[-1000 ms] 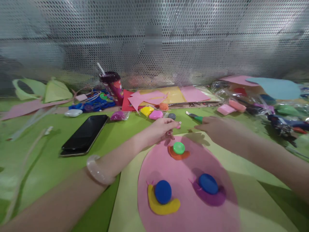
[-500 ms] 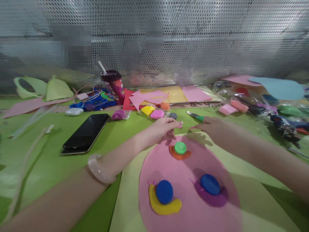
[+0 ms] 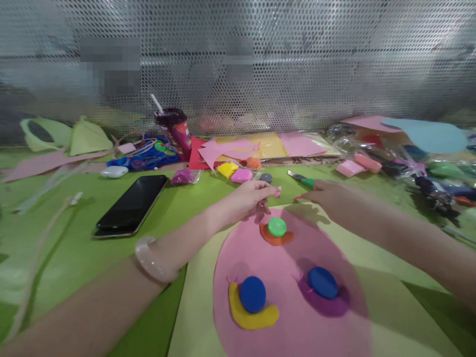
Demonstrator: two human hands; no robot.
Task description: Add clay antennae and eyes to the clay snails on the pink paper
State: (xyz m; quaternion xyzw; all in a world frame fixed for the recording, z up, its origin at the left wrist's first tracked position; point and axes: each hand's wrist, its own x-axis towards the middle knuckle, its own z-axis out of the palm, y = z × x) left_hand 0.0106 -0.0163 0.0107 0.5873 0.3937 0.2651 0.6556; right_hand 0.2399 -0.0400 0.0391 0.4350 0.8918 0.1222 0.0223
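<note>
My left hand (image 3: 255,198) is closed in a pinch just above the top edge of a pink paper oval (image 3: 282,317). A tiny pink bit (image 3: 277,194), seemingly modelling clay, shows at its fingertips. My right hand (image 3: 329,193) grips a green-handled craft knife (image 3: 305,181), its blade pointing away to the left. Something pink also shows by that hand's fingertips, too small to name. Three clay snails lie on the oval: an orange one (image 3: 275,239) with a green cap, a yellow one (image 3: 256,318) with a blue cap, and a purple one (image 3: 330,303) with a blue cap.
A black phone (image 3: 133,204) lies left of my left forearm, near a white cable (image 3: 40,248). Behind stand a drink cup (image 3: 176,131) with a straw, blue scissors (image 3: 148,158), clay lumps (image 3: 241,175) and paper sheets (image 3: 301,144). Bagged materials (image 3: 394,161) crowd the right.
Almost nothing differs. Both hands keep their places and holds, and the view has shifted very slightly.
</note>
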